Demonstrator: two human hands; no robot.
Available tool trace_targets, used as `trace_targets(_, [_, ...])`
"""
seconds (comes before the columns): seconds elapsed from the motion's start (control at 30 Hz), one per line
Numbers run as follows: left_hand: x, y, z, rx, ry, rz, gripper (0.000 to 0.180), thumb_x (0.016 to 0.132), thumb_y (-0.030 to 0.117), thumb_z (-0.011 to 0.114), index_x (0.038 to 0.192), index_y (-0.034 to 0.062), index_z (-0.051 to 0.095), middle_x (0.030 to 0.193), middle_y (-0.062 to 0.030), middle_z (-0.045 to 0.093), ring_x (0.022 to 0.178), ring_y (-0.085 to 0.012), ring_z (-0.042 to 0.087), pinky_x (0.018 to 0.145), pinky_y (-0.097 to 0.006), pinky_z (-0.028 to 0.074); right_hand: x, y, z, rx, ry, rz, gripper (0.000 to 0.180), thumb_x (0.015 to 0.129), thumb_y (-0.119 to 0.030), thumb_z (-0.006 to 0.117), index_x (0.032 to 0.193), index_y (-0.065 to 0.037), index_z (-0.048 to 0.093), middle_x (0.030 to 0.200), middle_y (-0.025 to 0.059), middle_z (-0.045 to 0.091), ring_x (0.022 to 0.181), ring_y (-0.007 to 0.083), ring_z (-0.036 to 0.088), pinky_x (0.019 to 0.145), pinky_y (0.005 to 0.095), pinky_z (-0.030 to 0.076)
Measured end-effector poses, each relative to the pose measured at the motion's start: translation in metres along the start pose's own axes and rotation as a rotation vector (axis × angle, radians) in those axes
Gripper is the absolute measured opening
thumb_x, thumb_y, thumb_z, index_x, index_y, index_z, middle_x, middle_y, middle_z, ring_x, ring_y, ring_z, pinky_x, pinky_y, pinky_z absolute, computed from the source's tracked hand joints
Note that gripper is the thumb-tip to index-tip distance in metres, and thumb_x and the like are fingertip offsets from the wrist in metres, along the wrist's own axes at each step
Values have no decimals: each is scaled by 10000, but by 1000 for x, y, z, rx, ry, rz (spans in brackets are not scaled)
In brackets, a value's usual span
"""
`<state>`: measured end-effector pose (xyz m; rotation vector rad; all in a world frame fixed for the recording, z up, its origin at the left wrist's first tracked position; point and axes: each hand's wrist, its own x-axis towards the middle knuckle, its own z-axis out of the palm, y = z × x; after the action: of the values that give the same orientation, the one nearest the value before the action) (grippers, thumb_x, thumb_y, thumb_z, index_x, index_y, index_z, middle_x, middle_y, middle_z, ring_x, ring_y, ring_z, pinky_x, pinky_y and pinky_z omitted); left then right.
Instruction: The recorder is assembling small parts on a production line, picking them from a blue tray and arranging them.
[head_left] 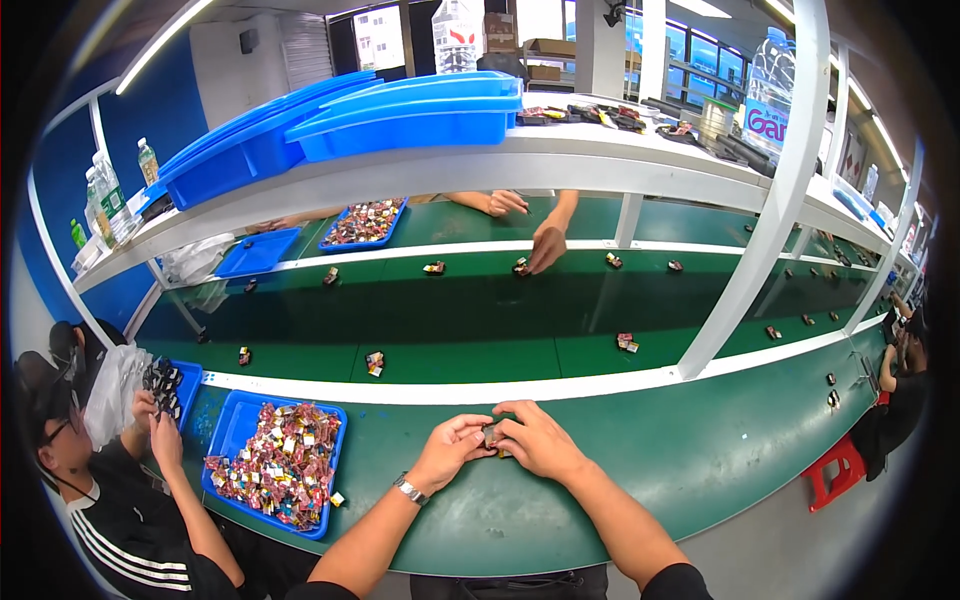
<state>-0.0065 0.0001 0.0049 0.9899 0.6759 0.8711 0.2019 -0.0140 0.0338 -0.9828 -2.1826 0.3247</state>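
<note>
Both my hands meet over the green bench in front of me. My left hand, with a metal-banded watch on its wrist, pinches a small dark part from the left. From the other side, the bent fingers of my right hand press against the same part. A bit of yellow shows under the fingertips; most of the part is hidden, so its exact kind is unclear. Left of my left forearm stands a blue tray, heaped with small red, white and yellow wired pieces.
A white rail separates my bench from a green strip bearing spaced-out small assemblies. Across it, another person's hand touches one. A co-worker handles black parts at left. Overhead, a shelf carries blue trays; a white post rises at right.
</note>
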Motion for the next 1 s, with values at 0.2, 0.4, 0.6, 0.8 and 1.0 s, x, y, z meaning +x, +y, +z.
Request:
trace_targets(0.2, [-1,3,2,-8,-8,-10,292,996,21,494,1284,-29,502,1181,-133,622,1086,-203,630,950,-357,554,-3,-1,6,127,-4,99,93,841,-130,702,925,-94,685,1236,77,578,1167,280,545,939,388,490])
trace_targets(0.4, [-2,3,-1,25,-115,58,370,949,9,581,1305,-16,487,1211,-127,612,1109,-203,622,974,-372,536,-2,-4,11,159,62,156,83,852,-143,681,902,-78,689,1190,69,605,1142,273,554,932,375,485])
trace_targets(0.6, [-1,4,-1,1,-94,2,367,949,-20,547,1312,-19,491,1233,-115,603,1108,-180,613,977,-338,528,-4,-3,8,164,67,160,91,854,-147,679,905,-73,689,1189,67,607,1140,274,553,933,373,483])
trace_targets(0.8, [0,-4,-6,-22,-82,14,334,962,23,568,1291,18,507,1233,-106,612,1103,-181,623,944,-346,537,-6,-2,6,251,-1,115,111,838,-145,710,927,-79,707,1201,67,608,1157,270,550,937,370,488])
trace_targets(1.0, [-1,-1,-5,-49,-91,11,308,971,67,580,1272,27,525,1221,-95,622,1115,-180,620,939,-342,536,-7,-9,18,208,121,203,111,829,-145,725,925,-90,719,1193,51,615,1127,260,567,904,362,509])
